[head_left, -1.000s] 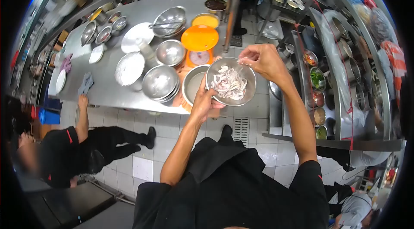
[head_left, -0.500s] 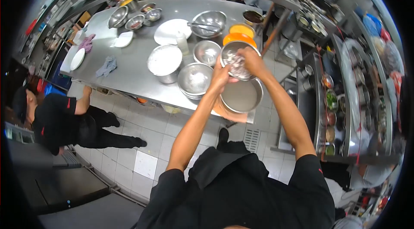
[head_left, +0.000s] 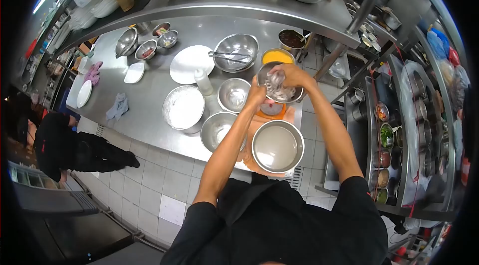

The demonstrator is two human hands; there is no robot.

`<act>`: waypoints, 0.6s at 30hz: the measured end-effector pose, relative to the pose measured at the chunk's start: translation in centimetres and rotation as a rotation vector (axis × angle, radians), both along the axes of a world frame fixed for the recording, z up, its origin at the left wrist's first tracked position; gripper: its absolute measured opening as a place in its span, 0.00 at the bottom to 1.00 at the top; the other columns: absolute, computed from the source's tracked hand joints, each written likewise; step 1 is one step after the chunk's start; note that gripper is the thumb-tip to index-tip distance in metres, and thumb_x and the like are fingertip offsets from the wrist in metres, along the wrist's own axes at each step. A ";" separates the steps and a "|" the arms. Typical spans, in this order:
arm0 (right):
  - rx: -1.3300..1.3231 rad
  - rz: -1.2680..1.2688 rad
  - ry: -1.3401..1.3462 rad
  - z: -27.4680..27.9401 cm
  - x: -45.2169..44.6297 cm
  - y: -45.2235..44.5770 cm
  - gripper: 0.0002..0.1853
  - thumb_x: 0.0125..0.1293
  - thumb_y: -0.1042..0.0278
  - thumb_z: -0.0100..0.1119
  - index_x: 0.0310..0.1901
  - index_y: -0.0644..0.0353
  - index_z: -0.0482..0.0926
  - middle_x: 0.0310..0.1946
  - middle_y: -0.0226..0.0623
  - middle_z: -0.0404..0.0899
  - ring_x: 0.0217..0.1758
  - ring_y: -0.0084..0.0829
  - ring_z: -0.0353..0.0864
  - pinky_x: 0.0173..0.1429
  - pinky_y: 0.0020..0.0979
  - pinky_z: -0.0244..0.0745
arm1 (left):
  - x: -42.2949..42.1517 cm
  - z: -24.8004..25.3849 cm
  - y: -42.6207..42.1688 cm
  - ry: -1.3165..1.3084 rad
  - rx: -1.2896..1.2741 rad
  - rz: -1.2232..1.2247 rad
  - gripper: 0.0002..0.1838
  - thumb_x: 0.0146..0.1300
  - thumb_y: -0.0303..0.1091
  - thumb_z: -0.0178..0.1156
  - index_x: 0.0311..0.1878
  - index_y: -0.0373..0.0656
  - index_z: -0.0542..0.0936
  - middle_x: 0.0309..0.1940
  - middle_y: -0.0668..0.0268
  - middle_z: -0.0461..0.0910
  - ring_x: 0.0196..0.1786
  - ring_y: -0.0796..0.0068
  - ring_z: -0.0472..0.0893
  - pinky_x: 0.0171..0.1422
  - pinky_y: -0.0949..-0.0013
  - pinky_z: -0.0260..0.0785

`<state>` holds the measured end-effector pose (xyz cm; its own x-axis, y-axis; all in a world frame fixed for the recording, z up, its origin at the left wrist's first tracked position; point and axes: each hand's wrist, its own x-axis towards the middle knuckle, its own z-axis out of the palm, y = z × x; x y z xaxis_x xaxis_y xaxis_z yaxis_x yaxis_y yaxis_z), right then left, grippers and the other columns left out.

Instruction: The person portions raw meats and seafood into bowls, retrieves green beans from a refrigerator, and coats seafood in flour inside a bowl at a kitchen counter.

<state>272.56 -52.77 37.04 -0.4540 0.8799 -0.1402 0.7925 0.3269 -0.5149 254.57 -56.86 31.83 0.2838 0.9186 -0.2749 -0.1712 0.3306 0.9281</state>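
A steel mixing bowl [head_left: 300, 96] holds pale, glistening strips [head_left: 280, 92] whose kind I cannot make out. My left hand [head_left: 258, 94] grips its near left rim. Inside it, the fingers of my right hand [head_left: 290, 75] are curled round some of the strips, slightly blurred. Under the bowl shows part of an orange plate [head_left: 289, 114] with a round container on it. Closer to my body stands a deep steel pot [head_left: 300, 153] of cloudy liquid. Left of my forearms are two steel bowls [head_left: 233, 94], [head_left: 212, 133] and a pot of white powder [head_left: 183, 108].
A mixing bowl with tongs [head_left: 237, 53], a white oval plate [head_left: 192, 64] and a squeeze bottle [head_left: 202, 81] stand on the steel table. Yellow liquid [head_left: 277, 56] and dark sauce [head_left: 291, 39] sit behind. An overhead shelf [head_left: 239, 7] crosses the far side. A person in black [head_left: 60, 138] stands left.
My view has shifted, showing more of the overhead shelf. The bowl in my hands is now farther from the pot of cloudy liquid. My right hand has moved among the strips. The person at left has turned.
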 end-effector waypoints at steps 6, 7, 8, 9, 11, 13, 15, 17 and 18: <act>0.011 -0.244 -0.257 -4.9 -3.2 0.3 0.33 0.42 0.69 0.71 0.55 0.46 0.75 0.51 0.50 0.73 0.57 0.50 0.74 0.59 0.42 0.71 | -0.9 -1.4 2.0 0.025 -0.015 -0.140 0.29 0.66 0.23 0.41 0.70 0.51 0.52 0.55 0.56 0.72 0.41 0.67 0.83 0.34 0.71 0.82; 0.017 -0.272 -0.268 -5.5 -3.6 0.8 0.32 0.41 0.68 0.72 0.54 0.46 0.75 0.51 0.51 0.72 0.56 0.52 0.74 0.59 0.43 0.71 | -1.5 -1.2 2.3 0.020 -0.018 -0.150 0.29 0.66 0.23 0.41 0.70 0.51 0.52 0.55 0.56 0.72 0.41 0.67 0.83 0.34 0.71 0.82; 0.138 -0.368 -0.201 -4.6 -3.8 0.5 0.31 0.40 0.70 0.72 0.52 0.47 0.76 0.49 0.51 0.74 0.54 0.51 0.75 0.57 0.44 0.72 | -2.4 -0.6 2.2 0.002 -0.059 -0.224 0.29 0.67 0.25 0.43 0.71 0.51 0.51 0.55 0.55 0.72 0.39 0.67 0.83 0.34 0.70 0.82; 0.161 -0.280 -0.129 -2.9 -3.0 0.6 0.32 0.40 0.73 0.70 0.53 0.48 0.76 0.46 0.49 0.76 0.52 0.49 0.77 0.55 0.42 0.73 | -3.5 -0.1 2.0 -0.015 -0.103 -0.297 0.30 0.68 0.27 0.44 0.72 0.51 0.49 0.56 0.55 0.72 0.36 0.66 0.84 0.35 0.70 0.82; 0.165 -0.123 0.006 0.5 -2.1 0.4 0.33 0.39 0.75 0.67 0.54 0.50 0.76 0.44 0.47 0.78 0.49 0.48 0.79 0.54 0.40 0.73 | -6.9 1.1 2.1 0.072 -0.049 -0.242 0.33 0.66 0.40 0.55 0.71 0.47 0.54 0.56 0.49 0.71 0.35 0.64 0.84 0.36 0.69 0.79; 0.097 -0.177 0.019 2.6 -2.7 -0.2 0.33 0.38 0.75 0.67 0.54 0.51 0.77 0.43 0.47 0.79 0.48 0.48 0.79 0.54 0.39 0.74 | -13.5 -0.7 3.6 0.463 0.378 -0.008 0.38 0.60 0.46 0.64 0.68 0.41 0.60 0.54 0.47 0.71 0.42 0.58 0.82 0.44 0.63 0.76; 0.047 -0.255 0.046 2.0 -3.1 0.0 0.34 0.37 0.75 0.66 0.54 0.52 0.77 0.43 0.46 0.80 0.48 0.48 0.80 0.53 0.39 0.74 | -19.8 -1.6 5.8 0.913 0.784 0.385 0.44 0.50 0.46 0.72 0.65 0.35 0.63 0.52 0.47 0.69 0.50 0.47 0.75 0.56 0.53 0.70; 0.152 -0.268 -0.049 -0.4 -2.8 0.0 0.33 0.37 0.75 0.66 0.53 0.54 0.79 0.44 0.46 0.81 0.46 0.45 0.81 0.51 0.38 0.76 | -22.9 -3.5 9.5 0.916 0.819 0.329 0.44 0.45 0.44 0.75 0.62 0.34 0.65 0.51 0.44 0.73 0.49 0.45 0.77 0.56 0.55 0.71; 0.139 -0.330 -0.091 0.8 -3.9 -0.7 0.31 0.40 0.78 0.64 0.53 0.54 0.79 0.46 0.45 0.82 0.45 0.43 0.82 0.50 0.36 0.77 | -23.4 -4.0 10.9 0.901 0.739 0.120 0.44 0.43 0.44 0.76 0.61 0.35 0.67 0.50 0.45 0.75 0.50 0.48 0.78 0.56 0.57 0.71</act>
<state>268.66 -53.45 37.86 -0.1338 0.9904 -0.0352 0.9073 0.1081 -0.4064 231.20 -45.94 27.86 0.1592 0.9468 0.2798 0.6529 -0.3136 0.6895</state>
